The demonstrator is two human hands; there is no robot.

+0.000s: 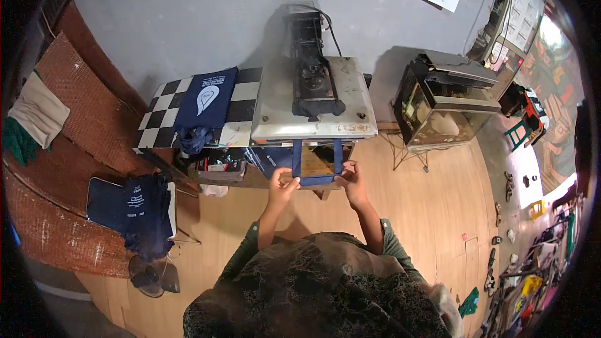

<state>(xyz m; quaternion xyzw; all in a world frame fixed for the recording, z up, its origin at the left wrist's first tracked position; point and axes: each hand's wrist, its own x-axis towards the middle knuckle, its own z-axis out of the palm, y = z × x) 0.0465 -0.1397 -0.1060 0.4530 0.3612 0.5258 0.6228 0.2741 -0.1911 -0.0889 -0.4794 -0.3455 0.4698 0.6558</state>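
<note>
A navy cloth strap (pixel 317 180) hangs as a squared loop from the front edge of a heat press (pixel 338 97); it looks like a bag handle. My left hand (pixel 283 188) pinches the loop's lower left corner. At the lower right corner, my right hand (pixel 353 186) grips the same strap between thumb and fingers. Whatever the strap joins is hidden under the press's wide metal plate. Left of the press, a navy cloth bag (pixel 203 100) with a white print lies flat on the checkered table (pixel 156 122), its bunched handles over the front edge.
More navy cloth bags (pixel 144 206) are piled on a chair at the left, with a fan (pixel 150 275) below. Packets (pixel 219 168) and navy cloth sit under the table. A glass tank (pixel 441 103) stands on a thin-legged stand at right. Clutter lines the far right floor.
</note>
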